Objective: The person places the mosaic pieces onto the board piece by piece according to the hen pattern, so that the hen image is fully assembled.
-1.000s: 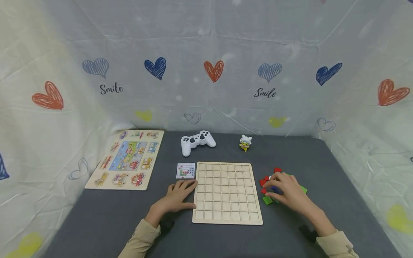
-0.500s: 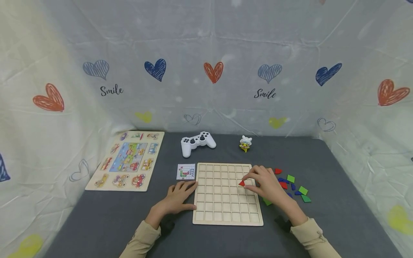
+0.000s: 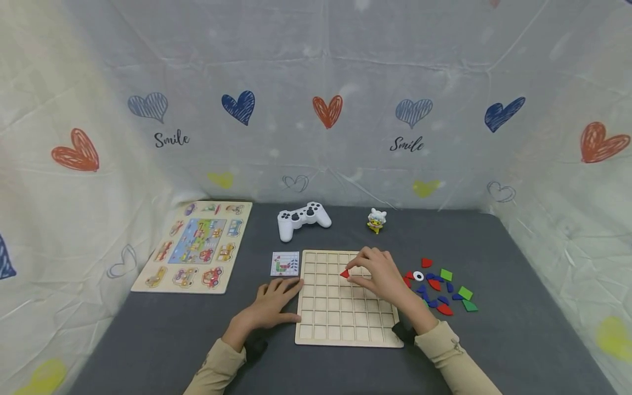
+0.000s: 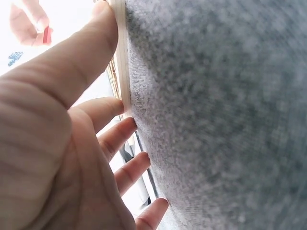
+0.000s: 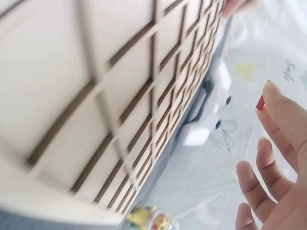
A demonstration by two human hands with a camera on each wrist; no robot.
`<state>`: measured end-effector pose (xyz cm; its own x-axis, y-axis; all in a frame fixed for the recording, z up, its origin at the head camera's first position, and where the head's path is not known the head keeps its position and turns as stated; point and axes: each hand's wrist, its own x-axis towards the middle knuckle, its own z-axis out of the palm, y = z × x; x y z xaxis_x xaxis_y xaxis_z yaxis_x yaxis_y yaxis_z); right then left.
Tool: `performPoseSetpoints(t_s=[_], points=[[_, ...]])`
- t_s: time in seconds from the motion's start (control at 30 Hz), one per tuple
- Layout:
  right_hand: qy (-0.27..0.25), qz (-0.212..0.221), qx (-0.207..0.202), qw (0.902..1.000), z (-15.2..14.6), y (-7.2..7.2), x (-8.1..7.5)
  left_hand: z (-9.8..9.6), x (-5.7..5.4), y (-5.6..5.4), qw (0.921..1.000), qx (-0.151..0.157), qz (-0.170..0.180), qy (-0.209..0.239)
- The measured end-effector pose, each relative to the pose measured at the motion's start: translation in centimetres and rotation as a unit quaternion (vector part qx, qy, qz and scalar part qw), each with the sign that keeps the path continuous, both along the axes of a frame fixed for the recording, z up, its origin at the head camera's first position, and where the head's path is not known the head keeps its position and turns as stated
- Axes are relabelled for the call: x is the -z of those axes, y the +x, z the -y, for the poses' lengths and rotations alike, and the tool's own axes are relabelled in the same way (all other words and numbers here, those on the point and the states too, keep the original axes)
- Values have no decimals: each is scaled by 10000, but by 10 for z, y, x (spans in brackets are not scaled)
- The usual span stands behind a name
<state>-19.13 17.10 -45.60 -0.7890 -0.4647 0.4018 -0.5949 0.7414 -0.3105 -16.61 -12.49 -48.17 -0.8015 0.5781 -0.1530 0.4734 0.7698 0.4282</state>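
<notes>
In the head view, a small flat red piece, triangular in outline (image 3: pixel 344 273), is pinched between thumb and forefinger tips of the right hand (image 3: pixel 382 274), just right of the frame's middle, over the upper part of a square pale wooden grid board (image 3: pixel 340 318). The board's left edge is touched by the left hand (image 3: pixel 269 303), its thumb spread away from the fingers. Its upper right corner is covered by the right hand. Dark grey tabletop (image 3: pixel 345 367) is seen below the board, and a strip of it separates the upper edge from a white game controller (image 3: pixel 303 220) and a small white-and-yellow figurine (image 3: pixel 377 220). Room on the right is bounded by loose flat red, blue and green pieces (image 3: pixel 434 285); on the left, a square printed card (image 3: pixel 285 264) is set close beside the edge.

In the left wrist view, the board's edge is met by the thumb at upper centre, the fingers being fanned out below. The red piece is seen edge-on at upper left.

In the right wrist view, the red piece is gripped at the fingertips, right of centre, apart from the board, which fills the left; the remaining fingers are held loosely bent.
</notes>
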Motion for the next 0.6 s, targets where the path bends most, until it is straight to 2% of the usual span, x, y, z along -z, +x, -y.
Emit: performPoseSetpoints(t_s=[0.33, 0.6], points=[[-2, 88, 210, 9997, 31, -12, -2, -1, 0, 0, 10000, -18, -19, -96], [-330, 339, 394, 9981, 51, -21, 1, 0, 1, 0, 9999, -10, -62, -91]])
